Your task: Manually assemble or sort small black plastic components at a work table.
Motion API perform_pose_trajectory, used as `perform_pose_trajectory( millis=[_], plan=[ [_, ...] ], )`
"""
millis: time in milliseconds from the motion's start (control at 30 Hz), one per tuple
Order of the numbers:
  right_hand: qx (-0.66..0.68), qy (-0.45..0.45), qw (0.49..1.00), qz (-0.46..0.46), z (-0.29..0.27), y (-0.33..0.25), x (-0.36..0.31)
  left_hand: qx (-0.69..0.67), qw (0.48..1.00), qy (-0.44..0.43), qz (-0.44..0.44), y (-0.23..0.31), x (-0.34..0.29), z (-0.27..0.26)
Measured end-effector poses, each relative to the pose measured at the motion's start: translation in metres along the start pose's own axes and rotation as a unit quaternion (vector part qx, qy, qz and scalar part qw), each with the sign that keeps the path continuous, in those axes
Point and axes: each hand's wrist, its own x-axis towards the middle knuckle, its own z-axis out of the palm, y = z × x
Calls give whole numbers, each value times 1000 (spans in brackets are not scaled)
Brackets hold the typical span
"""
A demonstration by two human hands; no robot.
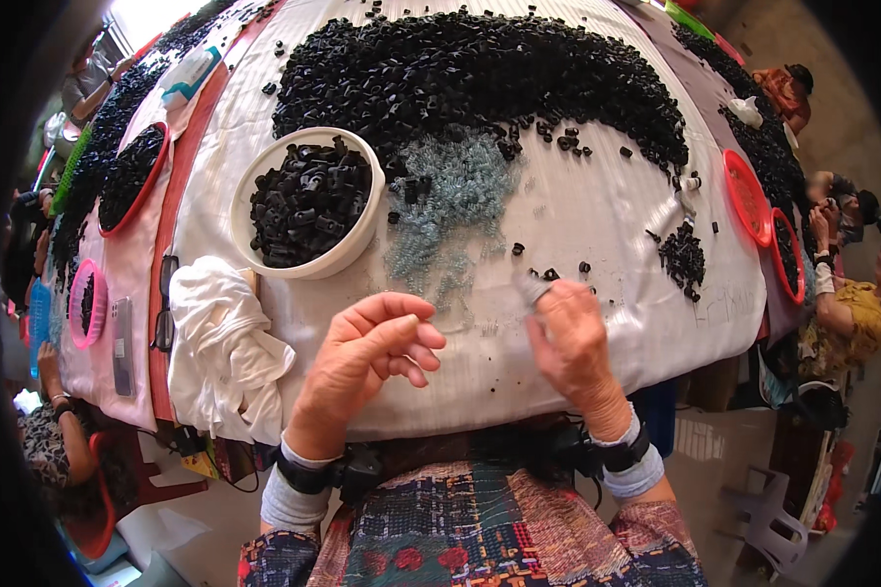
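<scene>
From my feed, the left hand [362, 357] hangs half curled above the cloth's near edge and the right [573, 342] is blurred, fingers bent; I can't tell whether either holds anything. Beyond them are glossy, chunky black parts [480, 73] in a broad heap, fine pale coils [450, 210] spilling from its near side, and a round, smooth white tub [350, 256] full of black pieces. The faintly striped white cloth [607, 205] lies between other laden tables, people seated alongside, above a greyish floor [700, 455].
</scene>
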Motion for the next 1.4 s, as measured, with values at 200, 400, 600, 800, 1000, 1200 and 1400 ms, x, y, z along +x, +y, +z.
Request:
perform_pose_trajectory(
  millis=[200, 400, 600, 800, 1000, 1200, 1400],
  plan=[
    [-50, 52, 994, 88, -8, 31, 6, 9, 999, -4, -50, -12, 7, 5],
    [-32, 5, 995, 91, -5, 29, 14, 18, 998, 3, -65, -15, 8, 3],
    [-48, -42, 992, 111, 0, 35, 13, 26, 997, 11, -70, -15, 8, 3],
    [-75, -38, 992, 96, 2, 36, 8, 33, 997, 14, -61, -19, 9, 3],
    [-56, -39, 989, 131, 4, 35, 10, 61, 996, 18, -58, -21, 9, 5],
    [91, 38, 980, 171, 1, 21, 8, 71, 996, 30, -53, -21, 7, 7],
    [251, 64, 952, 166, -3, -28, 11, 68, 997, 15, -28, -27, 14, 28]
  ],
)
